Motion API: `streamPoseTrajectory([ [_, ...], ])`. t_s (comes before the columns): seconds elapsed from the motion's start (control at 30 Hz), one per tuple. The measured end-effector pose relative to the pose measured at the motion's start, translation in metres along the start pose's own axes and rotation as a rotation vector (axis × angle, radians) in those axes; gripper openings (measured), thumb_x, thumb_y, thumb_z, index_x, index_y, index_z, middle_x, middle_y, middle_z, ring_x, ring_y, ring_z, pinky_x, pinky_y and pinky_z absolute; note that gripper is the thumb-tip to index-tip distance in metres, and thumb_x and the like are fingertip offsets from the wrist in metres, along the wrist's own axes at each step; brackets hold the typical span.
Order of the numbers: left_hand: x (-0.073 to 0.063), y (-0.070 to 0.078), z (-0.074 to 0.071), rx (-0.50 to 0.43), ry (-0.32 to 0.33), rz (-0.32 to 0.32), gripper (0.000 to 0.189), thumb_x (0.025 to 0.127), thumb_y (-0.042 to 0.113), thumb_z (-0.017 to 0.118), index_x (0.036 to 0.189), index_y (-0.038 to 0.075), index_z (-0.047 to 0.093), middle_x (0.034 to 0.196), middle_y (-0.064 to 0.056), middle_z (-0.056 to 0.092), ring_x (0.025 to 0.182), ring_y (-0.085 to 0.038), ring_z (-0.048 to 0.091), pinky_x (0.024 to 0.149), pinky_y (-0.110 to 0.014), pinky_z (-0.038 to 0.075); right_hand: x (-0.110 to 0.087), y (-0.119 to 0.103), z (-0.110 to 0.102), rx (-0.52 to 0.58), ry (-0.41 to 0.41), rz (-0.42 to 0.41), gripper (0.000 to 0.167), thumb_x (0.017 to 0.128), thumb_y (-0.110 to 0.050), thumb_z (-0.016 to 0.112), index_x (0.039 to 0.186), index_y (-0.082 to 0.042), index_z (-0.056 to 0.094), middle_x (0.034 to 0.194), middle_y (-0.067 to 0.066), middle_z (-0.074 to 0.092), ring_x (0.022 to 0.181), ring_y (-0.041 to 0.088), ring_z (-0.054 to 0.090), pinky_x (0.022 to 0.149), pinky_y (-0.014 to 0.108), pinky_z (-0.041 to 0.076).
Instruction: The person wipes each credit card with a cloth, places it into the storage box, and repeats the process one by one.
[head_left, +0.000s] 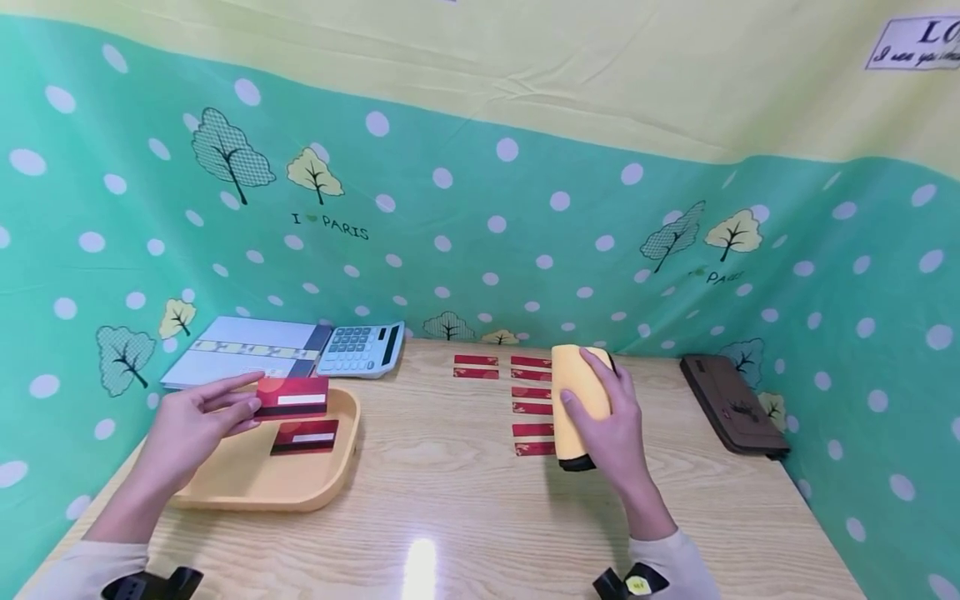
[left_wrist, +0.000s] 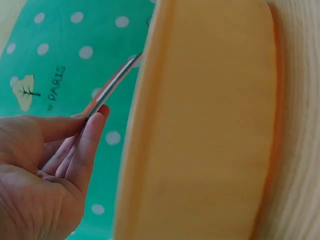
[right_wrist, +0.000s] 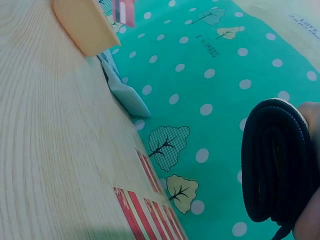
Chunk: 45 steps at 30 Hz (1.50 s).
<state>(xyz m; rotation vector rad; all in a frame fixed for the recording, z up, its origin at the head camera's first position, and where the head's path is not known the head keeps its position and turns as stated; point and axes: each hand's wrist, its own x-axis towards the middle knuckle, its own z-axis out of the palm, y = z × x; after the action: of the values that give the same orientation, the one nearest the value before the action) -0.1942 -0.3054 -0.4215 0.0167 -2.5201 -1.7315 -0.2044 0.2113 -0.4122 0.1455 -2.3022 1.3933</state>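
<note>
My left hand pinches a red card with a white strip and a dark band between thumb and fingers. The card is held above a pale orange tray; the left wrist view shows it nearly edge-on. Another red card is over the tray floor, below the held one. My right hand grips a rolled-up yellow thing with a black inner side, raised over the table. From its end, the roll shows dark, cloth-like layers.
Several red cards or paper strips lie in rows left of the roll, with a shorter stack beside them. A calculator and a light box or folder stand behind the tray. At right lies a brown wallet-like case.
</note>
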Motion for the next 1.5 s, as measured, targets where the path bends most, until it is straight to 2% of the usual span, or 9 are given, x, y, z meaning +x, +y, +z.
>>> streamPoseTrajectory([
  [0.17,0.002,-0.015,-0.002,-0.020,-0.027,-0.076,0.050,0.101,0.009,0.066,0.147,-0.003,0.052,0.095,0.023,0.075,0.087,0.001,0.075,0.079,-0.025,0.066,0.000,0.001,-0.001,-0.003,0.000,-0.001,0.062,0.091,-0.018,0.079,0.147,-0.033,0.057,0.144,0.009,0.047,0.100,0.024,0.056,0.073,0.024,0.055],
  [0.37,0.007,-0.027,-0.003,-0.028,-0.071,-0.099,0.046,0.100,0.012,0.068,0.144,-0.002,0.057,0.098,0.022,0.075,0.087,-0.003,0.076,0.081,-0.027,0.066,-0.001,0.001,-0.002,-0.004,0.004,0.003,0.062,0.091,-0.018,0.079,0.147,-0.034,0.057,0.145,0.008,0.047,0.099,0.023,0.056,0.072,0.024,0.055],
  [0.6,0.012,-0.026,-0.001,-0.097,-0.163,-0.154,0.054,0.097,0.009,0.072,0.144,-0.007,0.053,0.102,0.018,0.075,0.089,-0.011,0.078,0.085,-0.032,0.066,0.000,0.000,-0.005,0.000,0.001,0.015,0.060,0.093,-0.020,0.078,0.146,-0.036,0.056,0.146,0.008,0.046,0.101,0.026,0.056,0.073,0.025,0.056],
  [0.8,0.014,-0.022,0.001,-0.051,-0.206,-0.199,0.056,0.095,0.006,0.072,0.144,-0.010,0.051,0.098,0.006,0.076,0.089,-0.011,0.077,0.087,-0.033,0.066,-0.001,0.000,-0.006,0.006,0.004,0.007,0.060,0.092,-0.019,0.079,0.146,-0.034,0.057,0.146,0.008,0.045,0.100,0.026,0.057,0.073,0.025,0.056],
  [0.97,0.017,-0.022,0.002,-0.003,-0.208,-0.193,0.056,0.095,0.005,0.072,0.143,-0.011,0.050,0.099,-0.001,0.077,0.089,-0.012,0.077,0.086,-0.033,0.066,-0.001,0.001,-0.006,0.007,0.002,0.003,0.061,0.092,-0.019,0.078,0.147,-0.034,0.057,0.146,0.009,0.046,0.100,0.025,0.056,0.074,0.025,0.056],
  [1.1,0.020,-0.022,0.001,0.055,-0.199,-0.170,0.058,0.094,0.011,0.075,0.144,-0.010,0.051,0.109,-0.012,0.078,0.090,-0.011,0.077,0.085,-0.031,0.067,-0.002,0.000,-0.005,0.002,0.000,0.007,0.060,0.093,-0.020,0.078,0.147,-0.034,0.056,0.146,0.009,0.045,0.101,0.026,0.056,0.074,0.025,0.055],
  [1.27,0.024,-0.024,0.001,0.081,-0.203,-0.164,0.062,0.093,0.016,0.077,0.145,-0.008,0.052,0.121,-0.017,0.076,0.091,-0.006,0.076,0.086,-0.029,0.066,-0.002,0.000,-0.005,-0.004,0.002,0.005,0.060,0.093,-0.020,0.078,0.147,-0.034,0.056,0.145,0.009,0.046,0.101,0.025,0.055,0.074,0.025,0.055],
  [1.5,0.029,-0.023,0.000,0.174,-0.188,-0.126,0.057,0.091,0.017,0.079,0.138,-0.007,0.059,0.121,-0.024,0.074,0.087,0.000,0.072,0.079,-0.021,0.064,-0.002,0.001,-0.004,-0.004,-0.001,-0.007,0.059,0.093,-0.020,0.078,0.147,-0.035,0.057,0.143,0.008,0.046,0.100,0.024,0.055,0.074,0.025,0.056],
])
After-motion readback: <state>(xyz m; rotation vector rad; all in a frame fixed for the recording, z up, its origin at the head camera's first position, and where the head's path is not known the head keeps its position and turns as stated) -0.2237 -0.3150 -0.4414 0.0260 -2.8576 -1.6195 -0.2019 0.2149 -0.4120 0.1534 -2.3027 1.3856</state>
